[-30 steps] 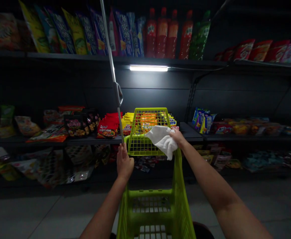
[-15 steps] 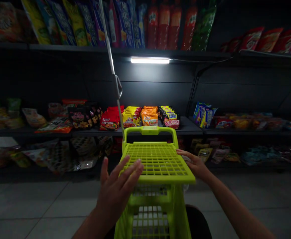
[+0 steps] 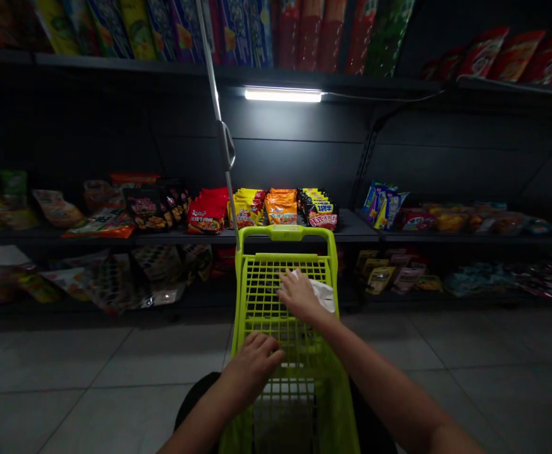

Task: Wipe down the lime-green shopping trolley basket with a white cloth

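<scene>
Right hand (image 3: 302,296) lay spread on a cloth (image 3: 322,295), pinning it against the mesh (image 3: 261,296) of the cart (image 3: 283,233); left hand (image 3: 252,362) curled on the mesh, grip unclear.

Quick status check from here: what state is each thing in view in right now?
Cart, lime green, handle toward the shelf
Left hand, fingers curled on the cart
Cloth, white, bunched on the cart
Right hand, flat, palm down on the cloth
Light strip, lit
Snack packets, standing in rows on the shelf
</scene>
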Tool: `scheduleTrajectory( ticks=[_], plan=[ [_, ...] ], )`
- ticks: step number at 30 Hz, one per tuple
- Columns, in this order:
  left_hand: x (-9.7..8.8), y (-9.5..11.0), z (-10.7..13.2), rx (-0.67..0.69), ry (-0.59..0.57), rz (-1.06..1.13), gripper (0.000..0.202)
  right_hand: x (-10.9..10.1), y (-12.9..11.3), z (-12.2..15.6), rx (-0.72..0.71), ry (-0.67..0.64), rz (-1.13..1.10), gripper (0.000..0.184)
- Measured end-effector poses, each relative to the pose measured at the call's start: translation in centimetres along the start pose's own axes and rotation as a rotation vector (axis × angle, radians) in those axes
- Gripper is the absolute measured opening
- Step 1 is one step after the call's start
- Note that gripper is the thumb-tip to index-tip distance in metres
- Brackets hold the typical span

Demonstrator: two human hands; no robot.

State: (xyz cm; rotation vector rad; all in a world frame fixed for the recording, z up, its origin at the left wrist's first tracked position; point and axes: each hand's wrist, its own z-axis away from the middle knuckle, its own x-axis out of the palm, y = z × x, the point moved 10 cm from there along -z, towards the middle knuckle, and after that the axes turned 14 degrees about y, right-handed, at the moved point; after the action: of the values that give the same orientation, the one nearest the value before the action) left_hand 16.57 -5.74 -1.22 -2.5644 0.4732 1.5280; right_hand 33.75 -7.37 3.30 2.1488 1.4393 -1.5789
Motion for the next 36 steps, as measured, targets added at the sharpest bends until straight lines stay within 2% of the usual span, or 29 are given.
scheduleTrajectory(
  ticks=[1,3,5,6,8,13,14,16,18,21,23,25,27,28,31,36],
  plan=[
    [0.6,-0.2,0.1,-0.013,-0.035,-0.011,0.027,1.7,-2.2,0.6,-0.093,-0.033,-0.006,0.058],
    [1.2,-0.5,0.2,-0.033,-0.081,-0.031,0.03,3.6,-5.9,2.0,-0.278,-0.054,-0.048,0.062],
    [1.2,-0.7,0.3,-0.048,-0.092,-0.036,0.032,4.2,-7.5,3.1,-0.411,-0.074,-0.062,0.061],
    [1.1,-0.7,0.4,-0.056,-0.089,-0.029,0.032,4.1,-7.2,3.3,-0.44,-0.079,-0.048,0.059],
    [0.7,-0.6,0.5,-0.07,-0.066,0.004,0.031,3.3,-4.6,2.9,-0.426,-0.068,0.007,0.052],
    [-0.3,-0.5,0.4,-0.063,0.08,0.08,0.038,-1.2,6.0,-0.8,-0.201,0.124,0.164,0.035],
    [-0.3,-0.6,0.2,-0.059,0.103,0.089,0.038,-1.9,7.2,-1.7,-0.166,0.171,0.171,0.034],
    [-0.4,-0.8,-0.2,-0.054,0.134,0.103,0.035,-2.5,8.2,-3.5,-0.099,0.253,0.132,0.035],
    [-0.3,-1.2,-0.8,-0.058,0.148,0.11,0.035,-1.5,7.1,-5.2,-0.055,0.273,0.014,0.038],
    [0.3,-1.8,-1.6,-0.074,0.143,0.093,0.047,2.5,2.5,-7.4,-0.086,0.185,-0.192,0.045],
    [0.9,-2.1,-2.0,-0.086,0.117,0.076,0.058,5.2,-1.5,-8.7,-0.194,0.114,-0.235,0.049],
    [1.6,-2.5,-2.1,-0.11,0.082,0.07,0.065,7.0,-4.8,-9.7,-0.326,0.072,-0.213,0.049],
    [2.1,-2.9,-2.0,-0.144,0.055,0.082,0.067,7.8,-6.2,-10.5,-0.42,0.033,-0.167,0.046],
    [2.1,-3.1,-1.9,-0.159,0.048,0.093,0.067,7.7,-6.0,-10.9,-0.438,0.013,-0.143,0.046],
    [1.8,-3.5,-1.8,-0.184,0.038,0.134,0.067,6.2,-3.2,-12.0,-0.414,-0.041,-0.087,0.046],
    [1.5,-4.0,-2.1,-0.212,0.012,0.162,0.068,0.6,6.2,-12.1,-0.15,0.017,0.05,0.04]
  ],
)
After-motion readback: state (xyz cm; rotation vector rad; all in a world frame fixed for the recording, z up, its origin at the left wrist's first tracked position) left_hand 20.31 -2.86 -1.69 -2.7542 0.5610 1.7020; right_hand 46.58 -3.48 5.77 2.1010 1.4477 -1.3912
